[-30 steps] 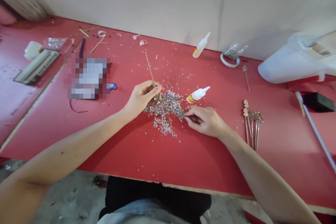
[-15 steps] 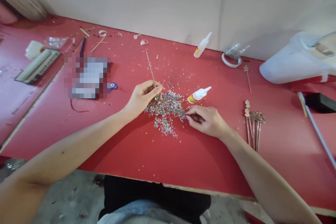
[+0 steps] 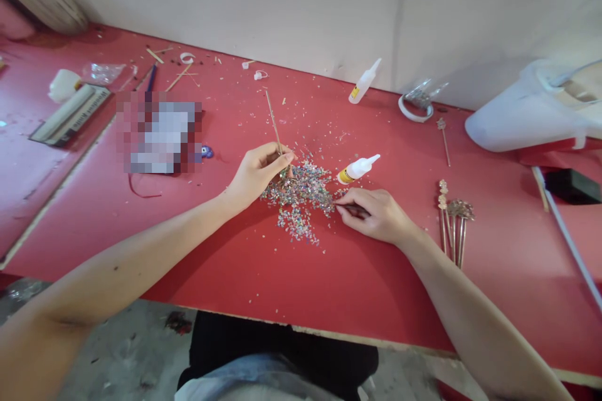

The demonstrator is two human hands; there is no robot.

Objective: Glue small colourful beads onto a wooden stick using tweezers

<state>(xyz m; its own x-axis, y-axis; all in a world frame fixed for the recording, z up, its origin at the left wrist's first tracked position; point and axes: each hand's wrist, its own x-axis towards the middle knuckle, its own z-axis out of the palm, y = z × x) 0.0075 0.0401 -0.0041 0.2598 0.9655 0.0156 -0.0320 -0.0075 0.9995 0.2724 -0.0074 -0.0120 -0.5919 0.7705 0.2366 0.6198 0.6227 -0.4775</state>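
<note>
My left hand [image 3: 263,169] pinches a thin metallic hairpin stick [image 3: 271,114], its long end pointing up and away and its decorated end low over the glitter. A loose pile of small shiny multicoloured chips [image 3: 301,191] lies on the red table [image 3: 301,282]. At the right edge of the pile, the fingers of my right hand [image 3: 369,213] are pinched together; a thin dark thing shows partly between them, too small to name. Just beyond my right hand, a small glue bottle [image 3: 355,170] with a yellow label lies tilted.
A second glue bottle [image 3: 364,83], a tape ring [image 3: 415,108] and a white container [image 3: 512,106] line the wall. Finished-looking glittery sticks [image 3: 458,216] lie at right, near a black block [image 3: 572,186]. A knife box [image 3: 70,116] and a pixelated object [image 3: 164,138] are at left.
The whole view has shifted slightly. Both hands keep nearly the same place and the same closed grips over the chips.
</note>
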